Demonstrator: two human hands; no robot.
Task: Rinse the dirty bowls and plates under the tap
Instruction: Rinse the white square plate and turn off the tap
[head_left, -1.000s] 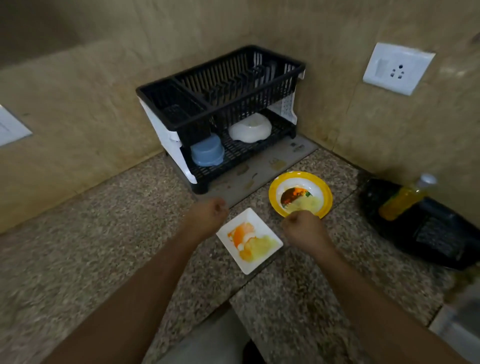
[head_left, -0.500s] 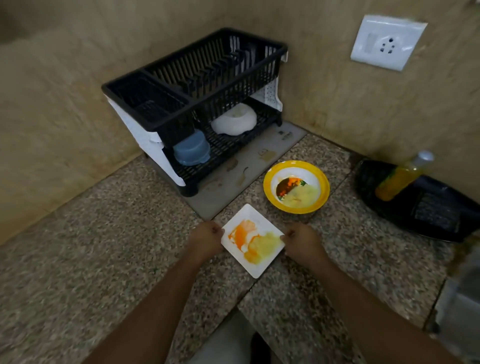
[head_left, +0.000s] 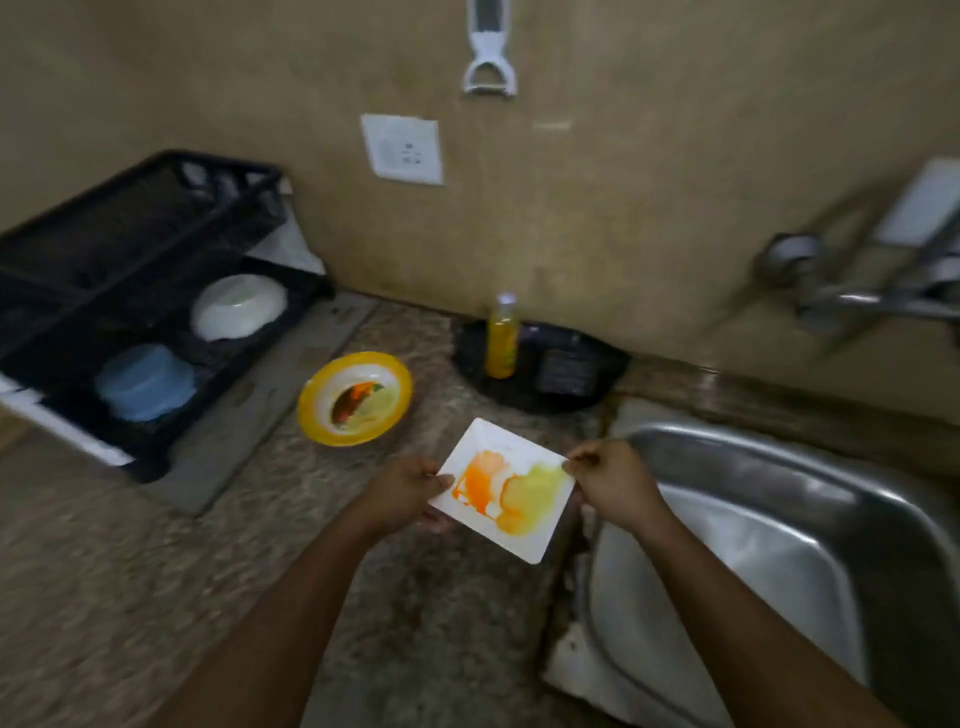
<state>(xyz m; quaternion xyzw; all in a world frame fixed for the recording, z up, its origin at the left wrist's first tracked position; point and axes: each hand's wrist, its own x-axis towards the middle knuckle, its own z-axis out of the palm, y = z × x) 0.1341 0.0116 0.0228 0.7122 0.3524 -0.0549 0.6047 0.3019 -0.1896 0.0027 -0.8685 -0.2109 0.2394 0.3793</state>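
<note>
You hold the square white plate (head_left: 503, 488) between both hands, just above the granite counter (head_left: 156, 571) and right beside the sink's left rim: your left hand (head_left: 410, 491) pinches its nine o'clock edge with thumb on top and fingers curled beneath, and your right hand (head_left: 605, 475) pinches the corner at three o'clock. Orange and yellow smears cover the plate's face, so nothing is rinsed yet; this looks like the carrying step, with the first dish on its way to the water. At three o'clock of the plate lies the steel sink (head_left: 779, 519), and further off, at about two o'clock, the tap (head_left: 872, 299) juts from the wall with no water visibly running. Your next move likely calls for one hand to let go and open the tap while the other keeps the plate level over the basin. At eleven o'clock the yellow-rimmed bowl (head_left: 356, 397) waits on the counter, also dirty. Beyond it at ten o'clock stands the black dish rack (head_left: 130, 249), and at twelve o'clock an orange bottle (head_left: 502, 338).
</note>
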